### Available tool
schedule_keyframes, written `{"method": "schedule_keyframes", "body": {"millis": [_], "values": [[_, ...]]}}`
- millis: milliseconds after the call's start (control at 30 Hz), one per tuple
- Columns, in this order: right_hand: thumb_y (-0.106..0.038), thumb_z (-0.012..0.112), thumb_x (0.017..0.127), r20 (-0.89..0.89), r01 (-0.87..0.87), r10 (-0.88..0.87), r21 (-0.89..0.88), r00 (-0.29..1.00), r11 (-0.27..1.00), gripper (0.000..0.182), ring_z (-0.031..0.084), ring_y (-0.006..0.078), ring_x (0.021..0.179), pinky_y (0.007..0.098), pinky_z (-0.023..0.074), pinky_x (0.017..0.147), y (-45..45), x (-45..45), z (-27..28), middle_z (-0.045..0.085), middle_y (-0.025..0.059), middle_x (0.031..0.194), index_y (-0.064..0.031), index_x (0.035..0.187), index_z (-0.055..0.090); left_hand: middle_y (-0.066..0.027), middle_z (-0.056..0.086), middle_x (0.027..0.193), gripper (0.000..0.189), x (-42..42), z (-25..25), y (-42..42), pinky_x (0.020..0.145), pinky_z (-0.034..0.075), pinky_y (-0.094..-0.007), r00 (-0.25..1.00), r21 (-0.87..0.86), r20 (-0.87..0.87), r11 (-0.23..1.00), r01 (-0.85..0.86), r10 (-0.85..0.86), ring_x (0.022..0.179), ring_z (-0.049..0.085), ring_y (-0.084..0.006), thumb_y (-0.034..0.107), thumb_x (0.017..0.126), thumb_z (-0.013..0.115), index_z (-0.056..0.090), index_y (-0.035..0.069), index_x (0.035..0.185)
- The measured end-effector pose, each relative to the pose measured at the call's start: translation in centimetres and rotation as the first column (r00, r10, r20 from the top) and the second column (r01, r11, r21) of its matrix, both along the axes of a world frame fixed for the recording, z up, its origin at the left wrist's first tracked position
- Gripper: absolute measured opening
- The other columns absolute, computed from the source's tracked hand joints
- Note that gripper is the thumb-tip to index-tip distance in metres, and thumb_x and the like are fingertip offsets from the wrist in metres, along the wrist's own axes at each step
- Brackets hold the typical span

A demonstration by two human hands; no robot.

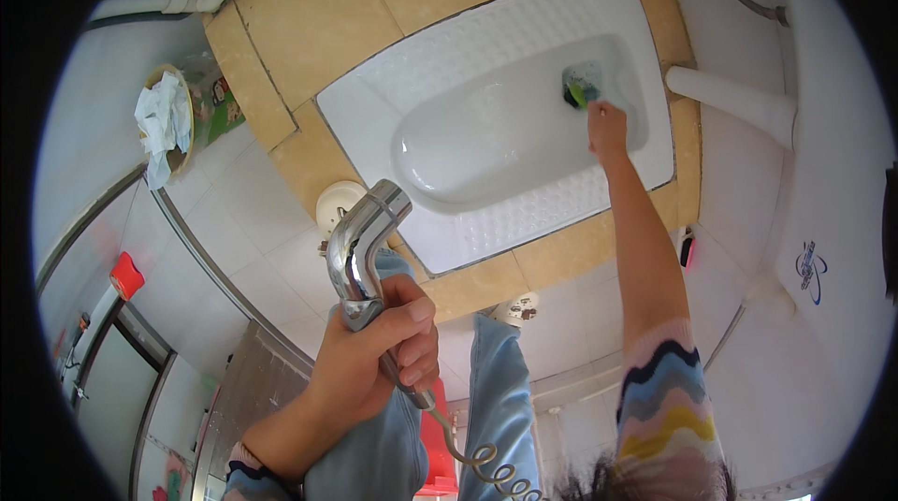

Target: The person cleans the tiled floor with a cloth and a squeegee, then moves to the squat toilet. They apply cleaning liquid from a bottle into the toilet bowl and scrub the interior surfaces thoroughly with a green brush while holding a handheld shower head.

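My left hand (375, 353) is wrapped around the handle of a chrome hand-held spray nozzle (354, 248). Its bent head points up and to the right, and no water shows at its mouth. A coiled hose (484, 457) trails from the handle's lower end. Over the white ceramic squat toilet (456, 143), my right hand (607, 129) is closed around what looks like the handle of a green brush (577, 94). The brush's dark end sits in the bubbly water of the drain hole (584, 71); the hand hides most of the handle.
Yellow tiles (323, 24) surround the toilet. A waste bin (188, 123) full of crumpled paper stands left, and a thick white pipe (729, 101) right. White slippers (340, 205) are on my feet. Something red (438, 459) lies between my legs.
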State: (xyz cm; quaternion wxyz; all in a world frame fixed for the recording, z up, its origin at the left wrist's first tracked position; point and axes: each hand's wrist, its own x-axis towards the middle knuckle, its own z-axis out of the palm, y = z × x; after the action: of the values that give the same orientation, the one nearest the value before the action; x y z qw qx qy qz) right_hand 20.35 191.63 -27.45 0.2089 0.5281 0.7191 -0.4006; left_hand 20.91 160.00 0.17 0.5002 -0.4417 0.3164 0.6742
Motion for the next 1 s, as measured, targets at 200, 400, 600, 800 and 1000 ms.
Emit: {"method": "schedule_keyframes", "body": {"millis": [200,400,600,800,1000], "values": [[-0.013,0.051,0.082,0.264,-0.776,0.74,0.358,0.618,0.52,0.013,0.061,0.0358,0.077,0.0457,0.0492,0.067,4.6,2.5,-0.9,0.063,0.0179,0.081,-0.0063,0.084,0.062,-0.0026,0.043,0.056,0.012,-0.6,0.0,0.5,0.045,0.036,-0.0291,0.999,0.005,0.034,1.0,0.006,-0.006,0.047,0.043,-0.0133,0.011,0.083,0.058,0.049,0.005,0.079],[-0.006,0.058,0.072,0.456,-0.878,0.87,0.321,-0.186,-0.356,0.006,0.064,0.024,0.07,0.0351,0.0522,0.057,4.2,-2.1,-0.2,0.065,0.0114,0.075,-0.0052,0.07,0.064,-0.0023,0.043,0.056,0.012,-0.9,0.3,1.7,0.045,0.035,-0.0272,0.999,0.035,0.054,0.999,0.004,-0.006,0.046,0.042,-0.0117,0.008,0.083,0.059,0.049,0.003,0.078],[-0.004,0.057,0.072,0.485,-0.897,0.862,0.302,-0.145,-0.322,0.007,0.064,0.0242,0.07,0.0352,0.0528,0.057,5.5,-2.2,1.8,0.065,0.011,0.074,-0.005,0.072,0.065,-0.0041,0.04,0.056,0.015,-1.1,0.3,1.0,0.047,0.036,-0.0312,0.995,0.02,0.028,0.995,0.093,-0.094,0.048,0.041,-0.015,0.011,0.084,0.054,0.044,0.005,0.074],[-0.004,0.056,0.076,0.494,-0.942,0.869,0.301,0.024,-0.145,0.009,0.064,0.0248,0.071,0.0364,0.053,0.062,3.5,-1.1,1.8,0.065,0.013,0.076,-0.0049,0.072,0.064,-0.004,0.041,0.055,0.017,-1.0,0.4,0.5,0.046,0.036,-0.0308,0.998,0.036,0.004,0.998,0.056,-0.056,0.047,0.042,-0.0144,0.011,0.084,0.055,0.044,0.006,0.073],[-0.004,0.055,0.077,0.555,-0.95,0.83,0.223,-0.06,-0.217,0.008,0.064,0.0265,0.074,0.0386,0.0527,0.064,4.2,-5.0,6.2,0.065,0.0132,0.077,-0.0036,0.077,0.063,-0.0014,0.042,0.054,0.012,-0.6,0.5,0.5,0.043,0.034,-0.027,1.0,0.076,0.017,0.997,-0.004,0.003,0.045,0.041,-0.0104,0.008,0.083,0.059,0.05,0.003,0.076]]}}
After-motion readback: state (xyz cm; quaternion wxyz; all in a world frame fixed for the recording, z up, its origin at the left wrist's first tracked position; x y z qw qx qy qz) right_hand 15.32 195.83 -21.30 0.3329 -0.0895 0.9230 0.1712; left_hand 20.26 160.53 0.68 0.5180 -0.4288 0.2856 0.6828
